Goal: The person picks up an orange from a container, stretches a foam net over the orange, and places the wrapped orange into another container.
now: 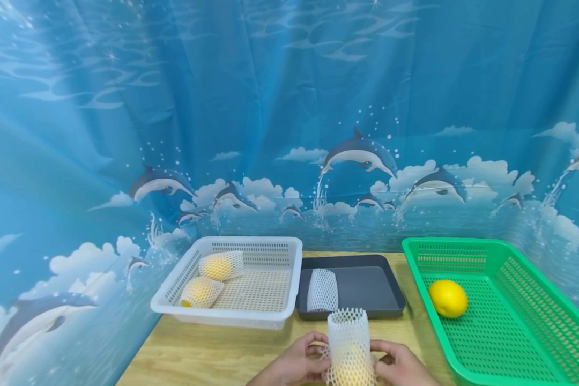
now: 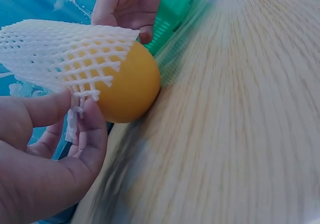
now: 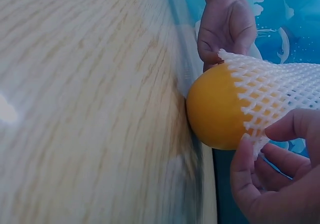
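Observation:
A white foam net sleeve (image 1: 348, 332) stands over a yellow lemon-like fruit (image 2: 132, 86) on the table, at the bottom middle of the head view. In both wrist views the fruit's lower part is bare below the sleeve's edge. My left hand (image 1: 303, 360) pinches the sleeve's lower edge between thumb and fingers on the left side. On the opposite side my right hand (image 1: 399, 362) pinches that edge in the same way. Another foam net sleeve (image 1: 323, 290), flattened, lies in the dark grey tray (image 1: 366, 287) just behind.
A white basket (image 1: 289, 284) at the left holds two net-wrapped yellow fruits (image 1: 218, 266). At the right, a green basket (image 1: 516, 321) holds one bare yellow lemon (image 1: 448, 298). The wooden table (image 1: 212, 348) ends at a blue dolphin-print curtain (image 1: 270, 134).

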